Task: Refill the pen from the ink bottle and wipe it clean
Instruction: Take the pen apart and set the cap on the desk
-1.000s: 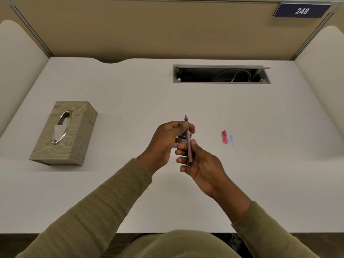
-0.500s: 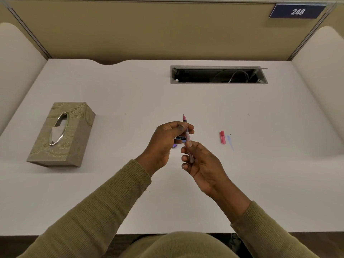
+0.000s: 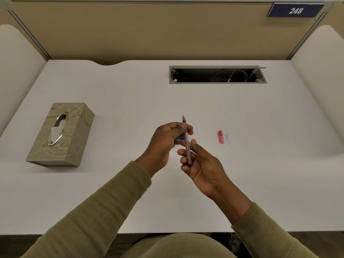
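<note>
Left hand (image 3: 164,141) pinching upper barrel of pen (image 3: 186,141), right hand (image 3: 201,164) gripping lower barrel, nib pointing far, above desk (image 3: 130,94) centre. Just right: pink cap (image 3: 220,137) lying flat beside faint blue smear (image 3: 228,140). Far left: tissue box (image 3: 60,135).

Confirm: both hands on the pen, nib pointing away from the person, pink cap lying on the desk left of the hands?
Not quite. In the head view the pink cap lies right of the hands, not left. Left hand and right hand both hold the pen, nib pointing away.
</note>
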